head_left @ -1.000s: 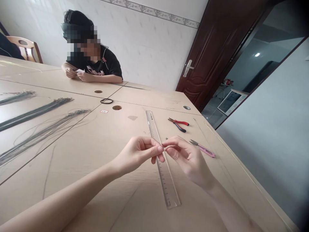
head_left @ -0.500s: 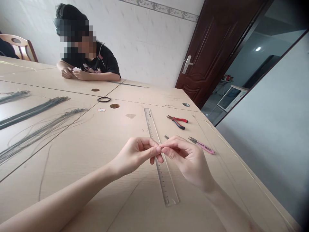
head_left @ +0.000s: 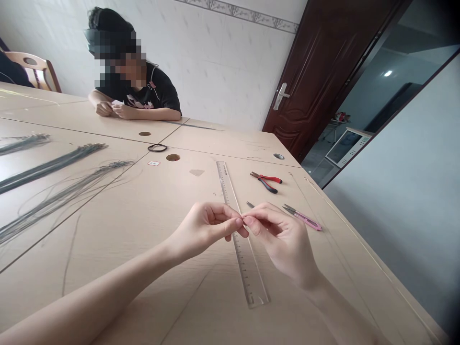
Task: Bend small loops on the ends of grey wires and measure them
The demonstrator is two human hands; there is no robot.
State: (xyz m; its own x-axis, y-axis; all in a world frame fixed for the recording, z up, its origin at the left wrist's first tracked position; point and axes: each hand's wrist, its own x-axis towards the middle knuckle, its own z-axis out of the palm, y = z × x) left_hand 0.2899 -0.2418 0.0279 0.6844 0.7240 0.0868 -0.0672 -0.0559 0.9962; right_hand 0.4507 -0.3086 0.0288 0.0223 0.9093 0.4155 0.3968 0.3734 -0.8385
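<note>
Thumb and fingers of my left hand point(head_left: 215, 223) are pinched, their tips meeting those of my right hand point(head_left: 282, 235), which is pinched too. Whatever sits between the fingertips is too small to make out. Under both hands a clear ruler point(head_left: 247, 268) lies lengthwise on the table, its middle partly hidden by the fingers. Beyond my right hand are pliers point(head_left: 268, 181) with red and black handles. Close to its knuckles rest pink-handled thread snips point(head_left: 304, 218). Another small metal tip point(head_left: 250, 205) shows past the right hand, the rest of it hidden.
Bundles of thin grey strands point(head_left: 72, 160) lie at the left on the wooden table point(head_left: 143, 201). Farther back are a black hair band point(head_left: 157, 148), a small label point(head_left: 154, 163) and a round hole point(head_left: 173, 157). Across the table sits a person point(head_left: 161, 91), hands together.
The whole view has shifted slightly, so things appear a little farther right. Both hands keep their fingertips together in nearly the same pinch.
</note>
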